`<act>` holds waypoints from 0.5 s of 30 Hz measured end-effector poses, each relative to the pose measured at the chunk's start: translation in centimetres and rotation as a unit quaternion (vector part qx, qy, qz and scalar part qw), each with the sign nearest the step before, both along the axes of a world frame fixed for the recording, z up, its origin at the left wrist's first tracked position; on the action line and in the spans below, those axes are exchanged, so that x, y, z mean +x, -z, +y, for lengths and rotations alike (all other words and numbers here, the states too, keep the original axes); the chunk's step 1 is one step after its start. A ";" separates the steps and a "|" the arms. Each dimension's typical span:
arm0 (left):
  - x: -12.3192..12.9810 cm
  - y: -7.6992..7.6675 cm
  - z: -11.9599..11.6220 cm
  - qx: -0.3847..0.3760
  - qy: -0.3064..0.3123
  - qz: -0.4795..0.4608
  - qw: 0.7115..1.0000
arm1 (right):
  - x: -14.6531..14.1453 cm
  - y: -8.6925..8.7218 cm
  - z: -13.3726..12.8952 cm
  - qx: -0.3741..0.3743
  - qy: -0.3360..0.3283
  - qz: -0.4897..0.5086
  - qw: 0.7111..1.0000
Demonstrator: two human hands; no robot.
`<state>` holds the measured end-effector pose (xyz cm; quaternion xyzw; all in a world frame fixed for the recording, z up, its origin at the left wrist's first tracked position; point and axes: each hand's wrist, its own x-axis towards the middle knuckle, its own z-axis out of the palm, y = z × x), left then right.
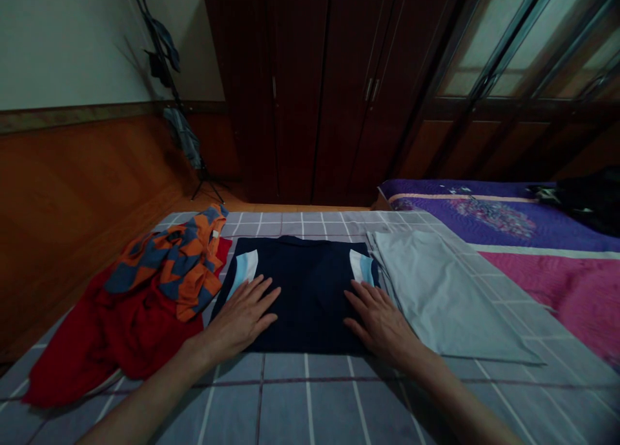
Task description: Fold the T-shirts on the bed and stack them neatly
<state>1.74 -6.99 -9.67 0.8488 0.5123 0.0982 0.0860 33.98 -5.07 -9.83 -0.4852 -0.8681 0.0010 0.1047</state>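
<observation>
The left hand lies palm down on the left part of a dark blue garment, and its fingers are apart. The right hand lies in the same manner on the right part, also with the fingers apart; neither hand is closed on the fabric. The garment is spread flat in the centre of the frame, and at each side it has a white and light blue band, near the fingertips.

Just beside it, at right of centre, a pale grey cloth lies flat. At the left of the frame there is a crumpled red cloth, with an orange and blue cloth on top of it. All these lie on a grey checked cover.

Farther out, purple and pink bedding is at the right, a dark wardrobe at the upper centre, and a thin stand with hanging things at the upper left.
</observation>
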 end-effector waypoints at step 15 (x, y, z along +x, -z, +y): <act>8.5 -0.1 7.0 -0.043 0.069 0.005 0.997 | -0.7 1.5 -0.5 -0.038 -0.039 -0.027 0.998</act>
